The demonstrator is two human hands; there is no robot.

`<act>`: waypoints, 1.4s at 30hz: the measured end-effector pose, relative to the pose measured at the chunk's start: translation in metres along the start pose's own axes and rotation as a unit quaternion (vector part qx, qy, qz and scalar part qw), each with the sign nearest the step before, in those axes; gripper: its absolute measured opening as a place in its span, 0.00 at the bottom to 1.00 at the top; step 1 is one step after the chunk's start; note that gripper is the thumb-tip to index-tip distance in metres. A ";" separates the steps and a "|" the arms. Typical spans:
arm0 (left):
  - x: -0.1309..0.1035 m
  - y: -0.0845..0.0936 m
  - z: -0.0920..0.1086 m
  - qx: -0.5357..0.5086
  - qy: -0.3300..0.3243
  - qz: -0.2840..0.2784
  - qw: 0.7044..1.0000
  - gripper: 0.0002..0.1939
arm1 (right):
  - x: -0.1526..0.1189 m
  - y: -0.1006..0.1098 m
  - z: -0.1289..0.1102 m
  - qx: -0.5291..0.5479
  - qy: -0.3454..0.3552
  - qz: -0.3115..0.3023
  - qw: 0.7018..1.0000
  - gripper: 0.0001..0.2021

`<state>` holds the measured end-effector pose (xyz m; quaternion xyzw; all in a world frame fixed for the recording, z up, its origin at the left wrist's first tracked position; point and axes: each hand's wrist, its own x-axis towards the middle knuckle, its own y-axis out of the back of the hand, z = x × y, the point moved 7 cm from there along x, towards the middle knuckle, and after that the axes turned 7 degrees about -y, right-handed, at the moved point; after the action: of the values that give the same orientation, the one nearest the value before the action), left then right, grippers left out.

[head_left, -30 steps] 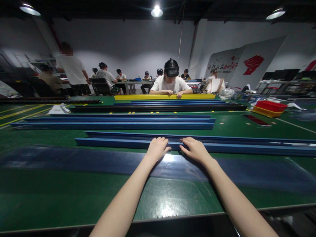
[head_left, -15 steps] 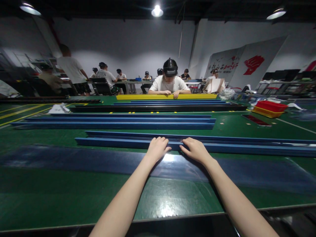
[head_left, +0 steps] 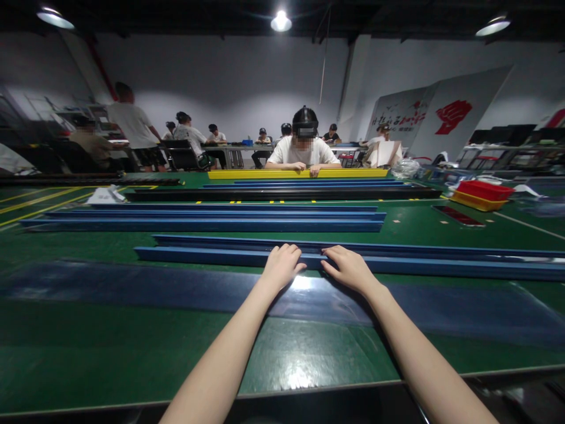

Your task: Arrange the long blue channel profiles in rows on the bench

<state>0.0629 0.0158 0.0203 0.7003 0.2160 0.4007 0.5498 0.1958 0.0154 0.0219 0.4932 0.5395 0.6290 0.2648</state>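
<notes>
A long blue channel (head_left: 212,255) lies across the green table (head_left: 132,353). My left hand (head_left: 282,266) rests over its near wall, with the fingers bent over the top edge and the thumb pointing right. To the right, my right hand (head_left: 346,265) grips the same channel, its fingers over the edge and its thumb on the near side. A gap of bare blue channel shows between the two hands. Under my forearms lies a flat, clear strip (head_left: 176,288). The fingertips of both hands are partly hidden inside the channel.
More blue channels (head_left: 212,225) and a black one (head_left: 176,194) lie beyond. Across the table a person (head_left: 304,147) has both hands on a yellow channel (head_left: 247,174). Red tray (head_left: 485,189), phone (head_left: 459,215) and white paper (head_left: 105,195) are on the table.
Both my hands stay in place on the blue channel. In the left background, the standing person has shifted slightly to the right.
</notes>
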 end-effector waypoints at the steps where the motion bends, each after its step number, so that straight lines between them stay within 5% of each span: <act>1: 0.000 0.000 0.000 0.000 0.002 -0.001 1.000 0.11 | 0.000 0.000 0.000 -0.004 -0.003 -0.003 1.000 0.15; 42: -0.001 0.001 0.000 -0.014 0.007 -0.005 1.000 0.11 | 0.000 0.001 -0.002 0.007 -0.002 -0.011 1.000 0.16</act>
<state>0.0617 0.0147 0.0204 0.6889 0.2180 0.4054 0.5599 0.1945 0.0142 0.0224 0.4902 0.5492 0.6209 0.2695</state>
